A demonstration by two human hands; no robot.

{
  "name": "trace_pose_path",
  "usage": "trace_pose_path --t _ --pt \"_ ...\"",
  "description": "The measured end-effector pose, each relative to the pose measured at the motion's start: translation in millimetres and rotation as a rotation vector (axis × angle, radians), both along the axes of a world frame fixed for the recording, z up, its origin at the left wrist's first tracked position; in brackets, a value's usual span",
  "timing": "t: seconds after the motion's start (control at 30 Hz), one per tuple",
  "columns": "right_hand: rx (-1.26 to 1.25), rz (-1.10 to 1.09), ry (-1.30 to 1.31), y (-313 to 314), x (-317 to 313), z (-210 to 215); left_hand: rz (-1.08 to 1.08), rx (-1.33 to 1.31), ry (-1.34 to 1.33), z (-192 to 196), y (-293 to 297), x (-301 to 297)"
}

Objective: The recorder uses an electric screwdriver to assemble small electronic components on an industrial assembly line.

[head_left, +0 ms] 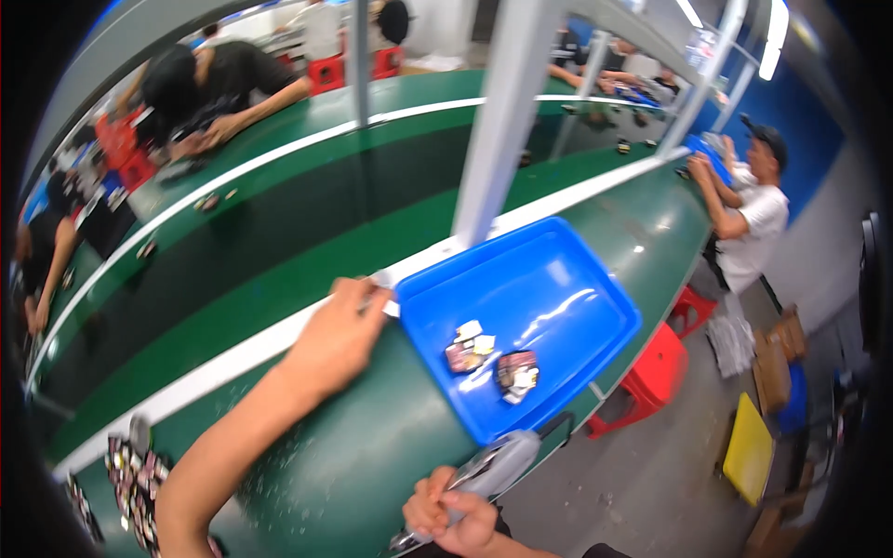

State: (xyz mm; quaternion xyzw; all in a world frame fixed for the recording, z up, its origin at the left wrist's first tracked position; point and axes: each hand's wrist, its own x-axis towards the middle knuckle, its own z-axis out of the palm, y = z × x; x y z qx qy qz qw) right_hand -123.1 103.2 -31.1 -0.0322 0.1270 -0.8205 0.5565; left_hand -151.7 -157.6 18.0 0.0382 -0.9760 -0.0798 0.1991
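No text or number can be read — the patterned pieces (pixel 516 376) in the blue tray (pixel 484 288), toward five o'clock, are blurred.

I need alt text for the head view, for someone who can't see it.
At a green bench, a person's left hand is beside the left corner of a blue tray holding two small packets, while the right hand grips a shiny grey object. Beyond runs a dark belt, with co-workers around it.
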Motion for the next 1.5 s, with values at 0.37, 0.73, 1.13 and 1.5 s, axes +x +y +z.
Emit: trace_pose_path --t 0.37,0.73,1.13,1.5 --pt "0.073 -0.109 0.12 11.6 -3.2 15.2 -0.19 -0.146 0.054 -22.8 106.2 113.8" --pt "0.083 -0.013 0.151 28.9 18.1 13.6 -0.109 -0.026 0.017 -30.2 120.6 128.3" --pt "0.341 -0.004 0.227 42.7 45.3 9.2 -0.179 -0.033 0.037 -28.3 151.7 150.0" --pt "0.27 0.036 0.16 42.5 33.4 13.2 -0.132 0.099 -0.019 -21.5 146.7 148.0"
